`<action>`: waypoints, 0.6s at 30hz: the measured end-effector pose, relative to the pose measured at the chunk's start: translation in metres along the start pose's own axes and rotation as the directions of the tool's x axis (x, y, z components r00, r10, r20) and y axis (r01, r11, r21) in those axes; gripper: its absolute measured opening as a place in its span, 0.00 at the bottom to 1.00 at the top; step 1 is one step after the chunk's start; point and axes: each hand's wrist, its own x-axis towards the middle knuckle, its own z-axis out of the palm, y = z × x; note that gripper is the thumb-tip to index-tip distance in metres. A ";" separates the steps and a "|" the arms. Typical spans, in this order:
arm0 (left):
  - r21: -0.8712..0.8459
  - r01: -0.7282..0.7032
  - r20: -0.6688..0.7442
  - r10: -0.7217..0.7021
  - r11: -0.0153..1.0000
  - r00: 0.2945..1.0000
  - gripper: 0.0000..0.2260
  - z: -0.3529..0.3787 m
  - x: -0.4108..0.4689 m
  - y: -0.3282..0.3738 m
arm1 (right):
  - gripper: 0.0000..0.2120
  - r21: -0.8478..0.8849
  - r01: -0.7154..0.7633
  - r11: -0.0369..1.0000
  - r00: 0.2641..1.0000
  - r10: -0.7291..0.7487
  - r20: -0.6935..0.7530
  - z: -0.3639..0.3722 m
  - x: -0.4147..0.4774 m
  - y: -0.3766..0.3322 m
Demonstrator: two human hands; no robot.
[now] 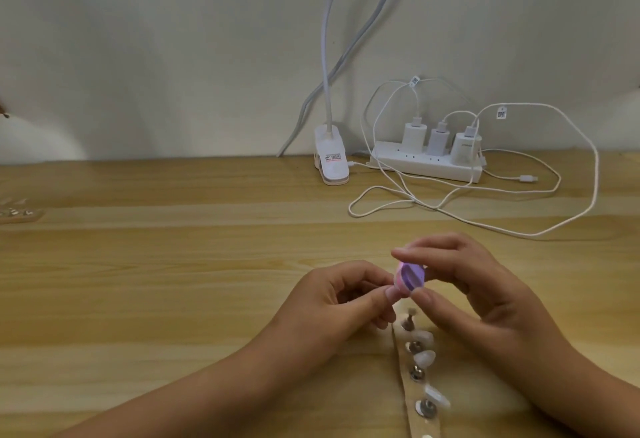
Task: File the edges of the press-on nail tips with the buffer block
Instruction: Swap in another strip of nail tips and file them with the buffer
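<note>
My right hand [485,295] pinches a small purple and pink buffer block [515,276] between thumb and fingers, just above the table. My left hand [343,302] meets it from the left with thumb and forefinger pinched together at the block's lower left edge; whatever they hold is too small and hidden to make out. Below the hands a tan holder strip [412,403] runs toward me, carrying metal studs and several whitish press-on nail tips [425,358].
A wooden table [173,281] carries everything. At the back stand a white clip lamp base [331,160] and a white power strip [426,163] with three chargers and looping white cables [485,226]. A second nail holder [17,214] lies at the far left edge.
</note>
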 end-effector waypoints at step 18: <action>0.005 0.020 -0.014 -0.020 1.000 1.000 0.08 0.000 -0.001 0.002 | 0.12 0.037 -0.056 0.998 0.998 0.055 0.006 -0.001 0.001 0.005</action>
